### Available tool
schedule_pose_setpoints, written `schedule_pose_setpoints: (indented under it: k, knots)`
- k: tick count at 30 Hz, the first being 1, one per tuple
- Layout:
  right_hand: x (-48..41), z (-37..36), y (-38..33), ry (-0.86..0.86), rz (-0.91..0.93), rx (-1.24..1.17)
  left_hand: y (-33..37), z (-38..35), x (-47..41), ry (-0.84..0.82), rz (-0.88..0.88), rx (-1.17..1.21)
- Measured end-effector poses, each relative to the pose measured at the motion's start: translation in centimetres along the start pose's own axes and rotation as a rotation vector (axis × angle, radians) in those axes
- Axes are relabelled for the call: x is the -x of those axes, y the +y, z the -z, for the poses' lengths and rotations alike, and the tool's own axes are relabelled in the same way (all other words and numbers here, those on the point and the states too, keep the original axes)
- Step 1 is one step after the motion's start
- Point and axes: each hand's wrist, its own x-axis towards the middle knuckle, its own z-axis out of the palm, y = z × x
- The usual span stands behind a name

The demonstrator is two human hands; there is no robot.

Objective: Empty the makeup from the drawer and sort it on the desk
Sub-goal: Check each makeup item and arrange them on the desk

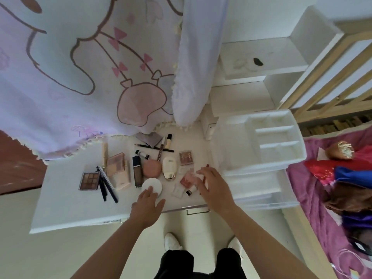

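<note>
Makeup lies spread on the desk (66,208); the drawer (255,183) at right looks emptied. The left hand (148,200) rests flat-fingered on the compact (154,184), and the right hand (211,184) hovers spread wide over pink sachets (186,179). Best to slide like beside like, steadying neighbours.

2 hands (148,206) (213,186), 2 shoes (171,241) (234,244), 1 pink compact (152,169)
</note>
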Motion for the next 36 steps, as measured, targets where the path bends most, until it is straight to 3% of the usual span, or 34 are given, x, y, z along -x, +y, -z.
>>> schedule_pose_setpoints:
  k: [2, 5, 9, 11, 13, 15, 17, 21, 27, 33, 36]
  knots:
    - [2.3, 2.2, 1.0, 0.183, 0.055, 0.023, 1.6, -0.1, 0.0, 0.126, 0.016, 0.006]
    - [5.5, 5.4, 3.5, 0.508, -0.041, 0.028, 5.4, -0.7, -0.2, 0.124, 0.056, 0.342]
    - [7.7, 8.5, 7.5, 0.705, -0.679, -0.103, 12.6, -1.0, 0.7, -0.161, 0.129, 0.888]
    - [7.9, 10.2, 9.1, 0.646, -1.059, -0.38, 15.8, -1.3, 1.5, -0.333, 0.19, 1.073]
    - [8.3, 11.8, 10.2, 0.504, -1.209, -0.83, 18.0, -2.0, 2.1, -0.451, 0.222, 1.195]
    - [9.1, 12.7, 10.9, 0.418, -1.151, -1.231, 19.3, -2.5, 2.4, -0.505, 0.258, 1.309]
    - [9.4, 12.8, 11.4, 0.394, -1.053, -1.369, 20.3, -2.4, 2.8, -0.511, 0.272, 1.359]
    - [8.1, 12.5, 11.5, 0.443, -0.996, -1.303, 21.5, -1.4, 3.3, -0.454, 0.301, 1.396]
    - [6.4, 12.0, 11.7, 0.372, -0.945, -1.403, 21.9, -1.4, 2.1, -0.265, 0.372, 1.574]
    - [2.5, 12.2, 10.5, 0.311, -0.94, -1.346, 22.9, 0.3, 0.8, -0.07, 0.449, 1.981]
    - [0.6, 12.9, 9.4, 0.292, -0.878, -1.502, 23.5, 2.3, -0.2, -0.086, 0.418, 2.173]
